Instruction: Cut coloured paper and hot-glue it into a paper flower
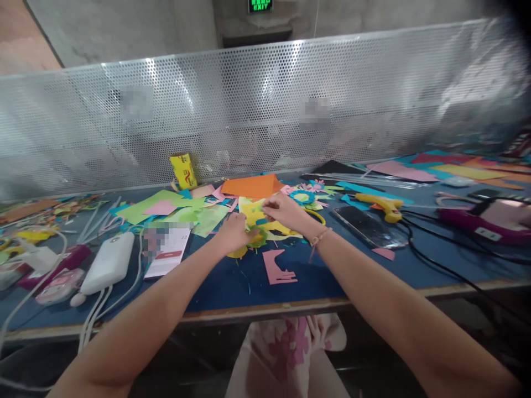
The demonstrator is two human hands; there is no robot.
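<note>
My left hand (233, 232) is closed, its fingertips at the edge of a ruffled green and yellow paper piece (258, 237) that it appears to grip. To its right, my right hand (286, 213) has thumb and fingers pinched together above a yellow paper sheet (251, 211) with cut-out gaps; anything between those fingertips is too small to make out. A yellow round scrap (238, 252) lies below my left hand. Closer to the table's front edge is a pink paper offcut (279, 268) with jagged cuts.
An orange sheet (249, 186), green paper (155, 204) and a yellow box (183, 171) stand behind the hands. On the right are a phone (369, 226) and a yellow glue gun (379, 205) with black cords. A white power bank (108, 262) lies left. A perforated metal screen (232, 110) closes the back.
</note>
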